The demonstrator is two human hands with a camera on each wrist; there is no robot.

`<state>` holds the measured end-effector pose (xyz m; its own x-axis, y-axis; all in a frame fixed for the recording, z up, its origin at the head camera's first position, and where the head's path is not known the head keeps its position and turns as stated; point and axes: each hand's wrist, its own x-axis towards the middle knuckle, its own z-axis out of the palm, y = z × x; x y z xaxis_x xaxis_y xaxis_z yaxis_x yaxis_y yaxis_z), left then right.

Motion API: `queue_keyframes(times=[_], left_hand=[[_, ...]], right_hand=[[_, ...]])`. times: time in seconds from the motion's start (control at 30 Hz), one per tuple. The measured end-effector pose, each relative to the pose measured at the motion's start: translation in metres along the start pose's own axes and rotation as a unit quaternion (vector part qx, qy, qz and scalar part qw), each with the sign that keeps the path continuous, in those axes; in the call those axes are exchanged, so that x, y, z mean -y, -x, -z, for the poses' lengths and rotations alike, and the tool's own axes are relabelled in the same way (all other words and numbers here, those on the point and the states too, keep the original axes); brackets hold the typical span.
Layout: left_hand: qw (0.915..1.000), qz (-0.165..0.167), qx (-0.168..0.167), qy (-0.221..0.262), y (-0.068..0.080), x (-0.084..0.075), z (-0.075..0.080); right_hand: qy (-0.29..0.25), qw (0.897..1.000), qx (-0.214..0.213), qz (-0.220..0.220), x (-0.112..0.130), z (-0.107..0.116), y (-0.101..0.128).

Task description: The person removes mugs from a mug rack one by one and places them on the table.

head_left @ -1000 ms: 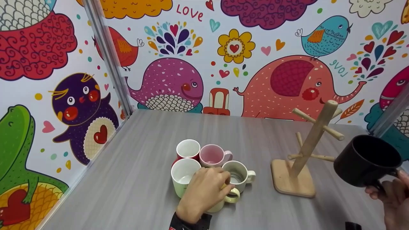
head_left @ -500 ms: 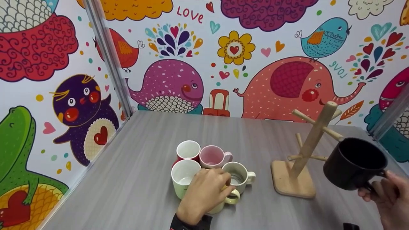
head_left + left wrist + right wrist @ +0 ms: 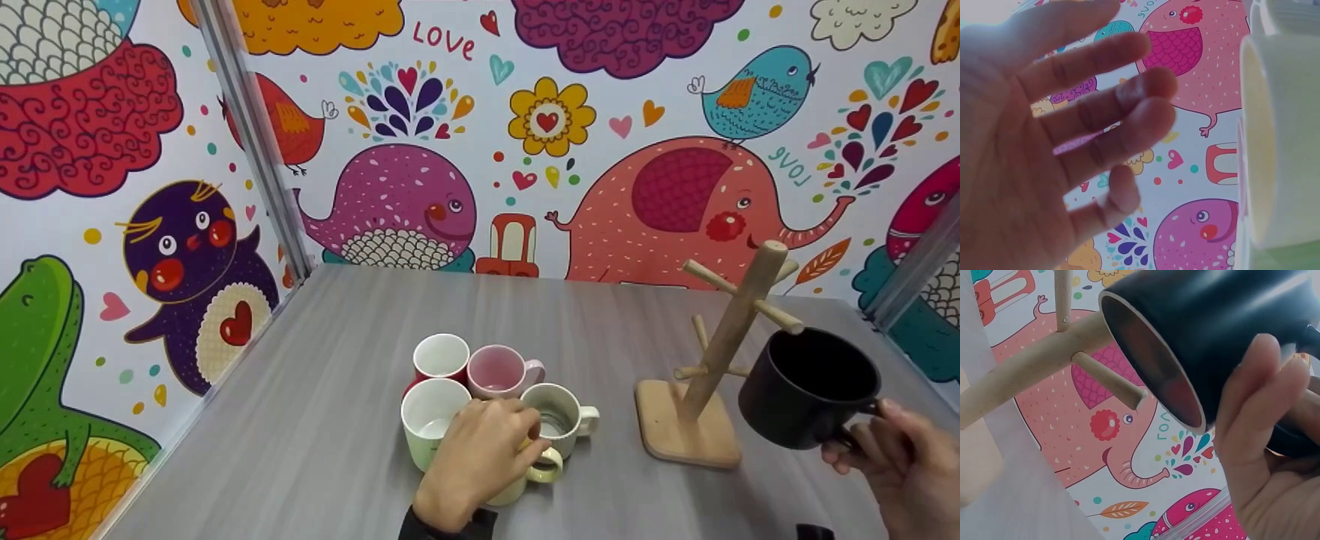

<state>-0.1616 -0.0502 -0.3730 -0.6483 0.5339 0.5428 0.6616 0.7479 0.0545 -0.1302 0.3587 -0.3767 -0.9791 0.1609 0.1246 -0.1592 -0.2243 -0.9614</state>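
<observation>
My right hand (image 3: 896, 454) grips the handle of a black mug (image 3: 795, 405), held up in the air with its mouth facing upward, just right of a wooden mug tree (image 3: 720, 345). In the right wrist view the mug's rim (image 3: 1154, 363) overlaps one end of the tree's post. My left hand (image 3: 484, 454) hovers over a pale yellow mug (image 3: 510, 491), mostly covering it. Its fingers are relaxed and apart in the left wrist view, with nothing between them; a pale mug (image 3: 1292, 140) stands beyond the fingertips.
Around the left hand stand a green-and-white mug (image 3: 424, 450), a red mug with white inside (image 3: 441, 356), a pink mug (image 3: 496, 373) and a grey-white mug (image 3: 559, 416). Printed walls (image 3: 600, 90) close off the back and sides of the grey table (image 3: 322, 420).
My right hand has carried the black mug leftward and slightly down, closer to the mug tree. My left hand stays over the yellow mug. The head view has tilted a little.
</observation>
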Motion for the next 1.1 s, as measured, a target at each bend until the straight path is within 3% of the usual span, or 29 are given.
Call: queue_keyframes(times=[0.1, 0.33, 0.43, 0.67, 0.9, 1.1], left_hand=[[1.0000, 0.002, -0.001, -0.003, 0.000, -0.001, -0.001], [1.0000, 0.001, 0.001, 0.000, 0.002, -0.001, -0.001], [1.0000, 0.001, 0.003, 0.003, 0.002, -0.001, 0.000], [0.9999, 0.005, 0.011, 0.003, 0.001, -0.001, 0.001], [0.9999, 0.006, 0.013, 0.005, 0.000, -0.001, 0.001], [1.0000, -0.002, -0.001, -0.008, -0.001, -0.001, 0.001]], right_hand=[[-0.008, 1.000, 0.025, -0.003, 0.001, -0.001, 0.000], [-0.082, 0.990, 0.110, 0.014, -0.001, -0.001, 0.000], [-0.092, 0.989, 0.118, 0.017, -0.002, -0.002, -0.001], [-0.055, 0.992, 0.115, 0.001, -0.002, -0.003, -0.001], [-0.120, 0.975, 0.185, 0.025, -0.004, -0.010, -0.004], [-0.093, 0.977, 0.188, 0.031, -0.006, -0.017, -0.005]])
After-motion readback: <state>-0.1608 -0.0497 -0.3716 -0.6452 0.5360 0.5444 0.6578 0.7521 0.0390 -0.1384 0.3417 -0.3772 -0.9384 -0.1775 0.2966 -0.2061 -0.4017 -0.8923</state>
